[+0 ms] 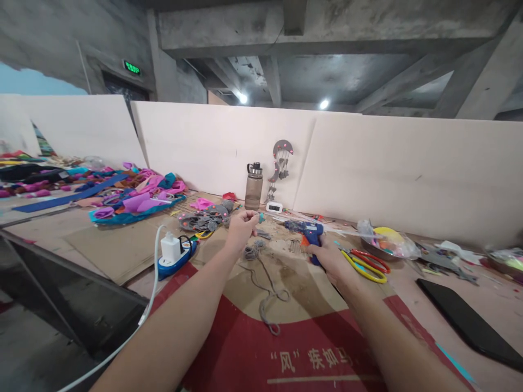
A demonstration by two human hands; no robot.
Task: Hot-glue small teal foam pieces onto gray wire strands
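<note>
Between the pinched fingers of my left hand [243,226] is a small teal piece [260,218], too small to make out in full. My right hand [324,255] is wrapped round the handle of a blue glue gun [308,230] with an orange trigger. Its nozzle points left, toward the teal piece and apart from it. Below the left hand, a bundle of grey yarn [254,250] lies on the cardboard, and a loose strand [269,307] trails toward me. A pile of grey felt pieces with pink dots [204,219] lies beyond my left wrist.
Red- and yellow-handled scissors [368,264] and a black phone [468,321] lie on the right. A bottle [254,188] and a small clock [274,207] stand by the white partition. A blue power strip [175,260] with a white cable and colourful felt scraps [143,198] are on the left.
</note>
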